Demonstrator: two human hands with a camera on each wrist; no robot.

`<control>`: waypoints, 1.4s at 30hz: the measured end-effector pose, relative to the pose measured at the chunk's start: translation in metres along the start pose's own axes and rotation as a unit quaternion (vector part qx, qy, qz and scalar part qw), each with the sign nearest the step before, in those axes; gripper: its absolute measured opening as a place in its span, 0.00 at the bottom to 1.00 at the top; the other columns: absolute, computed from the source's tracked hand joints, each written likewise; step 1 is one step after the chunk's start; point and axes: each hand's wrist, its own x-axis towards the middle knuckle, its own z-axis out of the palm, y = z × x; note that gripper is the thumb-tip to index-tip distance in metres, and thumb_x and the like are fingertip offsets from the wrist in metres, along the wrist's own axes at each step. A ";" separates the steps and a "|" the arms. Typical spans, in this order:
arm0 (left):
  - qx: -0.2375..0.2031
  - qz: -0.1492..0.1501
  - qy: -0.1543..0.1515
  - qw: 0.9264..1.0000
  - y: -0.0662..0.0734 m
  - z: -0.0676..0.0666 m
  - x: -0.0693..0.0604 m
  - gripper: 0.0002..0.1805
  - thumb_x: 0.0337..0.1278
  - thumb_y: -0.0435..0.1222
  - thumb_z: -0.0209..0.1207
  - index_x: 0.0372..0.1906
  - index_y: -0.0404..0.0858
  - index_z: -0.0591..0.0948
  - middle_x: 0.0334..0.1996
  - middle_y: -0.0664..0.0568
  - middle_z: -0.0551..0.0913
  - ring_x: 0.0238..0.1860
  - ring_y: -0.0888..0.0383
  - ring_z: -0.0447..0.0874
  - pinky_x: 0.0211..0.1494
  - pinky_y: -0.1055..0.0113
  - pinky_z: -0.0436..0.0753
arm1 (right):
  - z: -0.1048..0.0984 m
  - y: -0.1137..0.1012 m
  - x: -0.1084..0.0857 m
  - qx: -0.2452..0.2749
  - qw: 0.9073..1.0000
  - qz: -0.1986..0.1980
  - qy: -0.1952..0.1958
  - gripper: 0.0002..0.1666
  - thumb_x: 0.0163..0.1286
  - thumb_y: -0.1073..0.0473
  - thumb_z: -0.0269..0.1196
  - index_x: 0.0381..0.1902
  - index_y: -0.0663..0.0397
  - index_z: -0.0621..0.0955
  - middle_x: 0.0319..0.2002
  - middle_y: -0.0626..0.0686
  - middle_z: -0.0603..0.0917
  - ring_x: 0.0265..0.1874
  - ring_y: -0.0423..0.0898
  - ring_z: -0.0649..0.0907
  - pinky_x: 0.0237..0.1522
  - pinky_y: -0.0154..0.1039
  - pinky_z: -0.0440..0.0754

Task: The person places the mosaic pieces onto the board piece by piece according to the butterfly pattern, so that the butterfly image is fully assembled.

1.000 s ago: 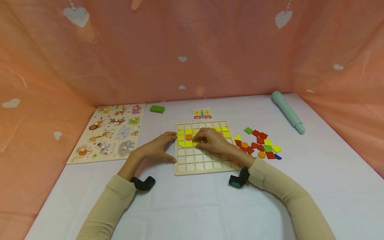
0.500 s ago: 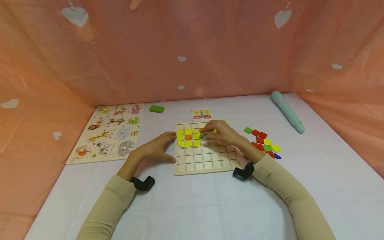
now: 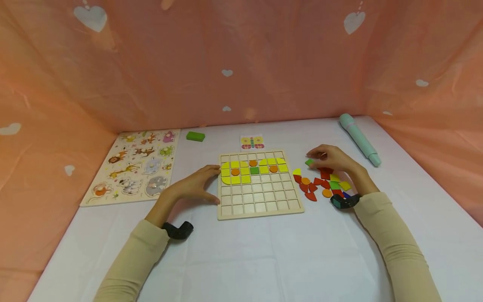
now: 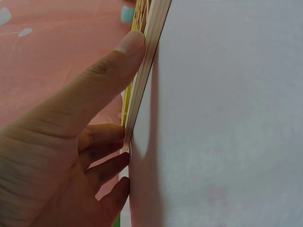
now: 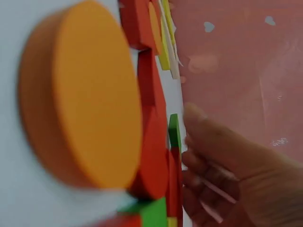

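Note:
Against the left edge of the wooden grid board [image 3: 258, 205] rest the thumb and fingertips of my left hand [image 3: 196, 184], spread apart; in the left wrist view the hand [image 4: 66, 137] touches the board's side [image 4: 149, 52]. Yellow tiles [image 3: 245, 179], orange discs [image 3: 235, 172] and one green square [image 3: 254, 170] lie in the upper cells. My right hand [image 3: 333, 159] hovers over the loose pieces, its parted thumb and finger beside a green tile [image 3: 309, 162]. The right wrist view shows that hand [image 5: 236, 165] near the green tile [image 5: 174, 131], with no grip visible.
Red pieces [image 3: 311, 196], discs, and yellow and green tiles lie right of the board. A butterfly picture card [image 3: 252, 143] and a green block [image 3: 195, 136] are behind it. An animal puzzle [image 3: 128, 167] lies left; a mint-green microphone-shaped object [image 3: 360, 139] lies back right.
My right hand has moved right, from the board to the loose pieces. An orange disc and a green square now show uncovered in the board's middle column. My left hand has stayed in place.

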 end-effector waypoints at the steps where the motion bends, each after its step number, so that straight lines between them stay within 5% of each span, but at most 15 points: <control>1: -0.001 0.002 0.001 1.000 0.000 0.000 0.000 0.53 0.36 0.50 0.72 0.67 0.30 0.61 0.70 0.40 0.54 0.71 0.44 0.50 0.73 0.52 0.53 | 0.001 0.000 0.000 -0.001 1.000 0.008 -0.001 0.28 0.56 0.54 0.69 0.52 0.63 0.78 0.46 0.60 0.79 0.44 0.53 0.74 0.52 0.48 0.75; 8: -0.004 0.010 0.001 1.000 0.000 0.000 -0.001 0.53 0.36 0.50 0.72 0.67 0.30 0.61 0.70 0.40 0.55 0.71 0.44 0.50 0.73 0.52 0.53 | 0.007 -0.006 0.004 -0.016 0.999 0.033 0.001 0.23 0.58 0.57 0.68 0.47 0.64 0.78 0.41 0.59 0.79 0.39 0.52 0.74 0.46 0.43 0.76; 13: 0.002 0.019 0.005 1.000 0.000 0.000 -0.001 0.52 0.37 0.49 0.72 0.67 0.28 0.61 0.69 0.37 0.56 0.70 0.42 0.51 0.72 0.51 0.53 | 0.010 -0.018 0.010 -0.036 0.999 -0.011 0.016 0.19 0.59 0.62 0.66 0.47 0.66 0.79 0.42 0.60 0.82 0.39 0.52 0.78 0.47 0.46 0.78; 20: 0.000 0.023 0.004 1.000 -0.001 -0.001 -0.001 0.52 0.37 0.49 0.72 0.66 0.28 0.61 0.69 0.37 0.56 0.70 0.42 0.51 0.72 0.50 0.53 | 0.032 -0.066 0.021 0.029 0.992 -0.115 0.050 0.20 0.59 0.66 0.66 0.49 0.69 0.78 0.46 0.62 0.79 0.43 0.55 0.80 0.51 0.50 0.79; 29: -0.002 0.019 0.004 1.000 0.000 -0.002 -0.002 0.53 0.36 0.50 0.73 0.66 0.28 0.61 0.70 0.38 0.55 0.70 0.43 0.50 0.73 0.51 0.53 | 0.078 -0.113 0.031 0.015 0.976 -0.217 0.014 0.18 0.56 0.64 0.69 0.45 0.64 0.82 0.41 0.55 0.83 0.39 0.47 0.80 0.42 0.42 0.82; 37: -0.002 0.024 0.008 1.000 -0.002 0.000 -0.001 0.53 0.36 0.50 0.72 0.66 0.27 0.62 0.69 0.37 0.56 0.70 0.42 0.51 0.73 0.50 0.52 | 0.097 -0.118 0.035 0.002 0.978 -0.208 -0.027 0.16 0.55 0.62 0.70 0.42 0.60 0.84 0.39 0.51 0.83 0.37 0.43 0.79 0.41 0.35 0.81; 42: -0.003 0.019 0.006 1.000 0.000 -0.001 -0.002 0.53 0.36 0.50 0.73 0.66 0.28 0.61 0.70 0.38 0.55 0.71 0.43 0.50 0.73 0.51 0.52 | 0.099 -0.115 0.034 -0.004 0.977 -0.212 -0.015 0.19 0.54 0.58 0.71 0.43 0.58 0.83 0.39 0.49 0.84 0.39 0.42 0.79 0.44 0.36 0.79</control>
